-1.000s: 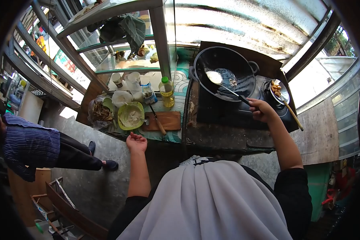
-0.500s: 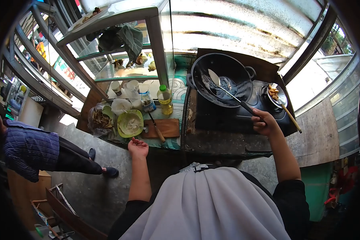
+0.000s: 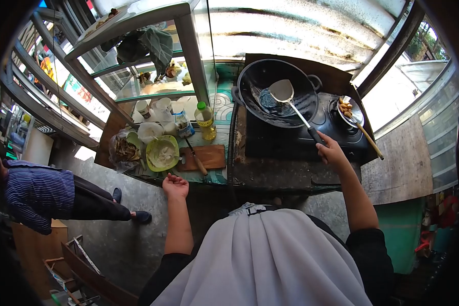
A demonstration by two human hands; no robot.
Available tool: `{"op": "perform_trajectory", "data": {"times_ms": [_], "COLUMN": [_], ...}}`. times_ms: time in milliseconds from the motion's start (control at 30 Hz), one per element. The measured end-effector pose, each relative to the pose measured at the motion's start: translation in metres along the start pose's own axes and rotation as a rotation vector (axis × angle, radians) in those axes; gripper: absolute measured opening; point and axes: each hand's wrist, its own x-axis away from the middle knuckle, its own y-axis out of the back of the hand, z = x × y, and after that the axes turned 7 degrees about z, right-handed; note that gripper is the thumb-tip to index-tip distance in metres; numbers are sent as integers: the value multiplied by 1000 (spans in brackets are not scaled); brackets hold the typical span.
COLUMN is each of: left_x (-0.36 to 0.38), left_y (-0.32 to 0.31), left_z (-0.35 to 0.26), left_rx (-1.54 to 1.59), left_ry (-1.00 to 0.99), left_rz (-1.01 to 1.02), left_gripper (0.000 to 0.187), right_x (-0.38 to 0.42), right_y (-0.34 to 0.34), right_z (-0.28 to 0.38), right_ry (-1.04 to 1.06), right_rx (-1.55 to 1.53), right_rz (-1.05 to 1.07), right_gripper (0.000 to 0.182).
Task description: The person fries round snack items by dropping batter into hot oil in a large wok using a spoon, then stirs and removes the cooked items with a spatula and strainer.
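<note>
My right hand (image 3: 330, 151) grips the black handle of a metal spatula (image 3: 282, 91), whose blade lies flat inside the black wok (image 3: 301, 109) on the stove (image 3: 290, 140). My left hand (image 3: 175, 185) hangs palm up at the counter's front edge, fingers loosely curled and holding nothing. It is just below the wooden cutting board (image 3: 211, 157), where a knife (image 3: 196, 158) lies. A green bowl (image 3: 162, 153) with pale contents sits left of the board.
A yellow oil bottle (image 3: 205, 121), cups and bags stand behind the board, under a glass display case (image 3: 153, 76). A skimmer with fried pieces (image 3: 349, 110) rests right of the wok. A person in a striped shirt (image 3: 33, 191) is at the left.
My right hand has turned the spatula in the wok, so the blade moved from the left side to the middle and now lies flat. My left hand has stayed put.
</note>
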Motion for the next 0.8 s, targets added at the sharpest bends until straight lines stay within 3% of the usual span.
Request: {"op": "perform_trajectory", "data": {"times_ms": [200, 367, 467, 600, 667, 733, 767, 800], "left_x": [-3, -6, -8, -12, -14, -18, -20, -22], "left_y": [-5, -9, -7, -9, -11, -11, -11, -11], "left_z": [6, 11, 13, 16, 18, 20, 21, 22], "left_rx": [-15, -24, -37, -51, -66, -71, -72, -74], "left_ry": [23, 50, 46, 46, 45, 64, 73, 81], "left_rz": [-5, 1, -14, -18, -19, 2, 14, 25], "left_gripper": [21, 21, 20, 20, 20, 20, 20, 20], "right_x": [19, 46, 55, 59, 44, 42, 45, 47], "right_y": [23, 55, 75, 118, 158, 159, 162, 167], "right_z": [2, -2, -15, -45, -92, -91, -90, -90], "right_ry": [-87, -20, 11, -25, -9, 95, -175, -215], "right_rx": [-553, -706, -758, -316, 272, 966, 858, 887], "right_rz": [50, 13, -218, -447, -660, -905, -888, -881], "right_gripper": [54, 49, 50, 54, 58, 58, 57, 57]}}
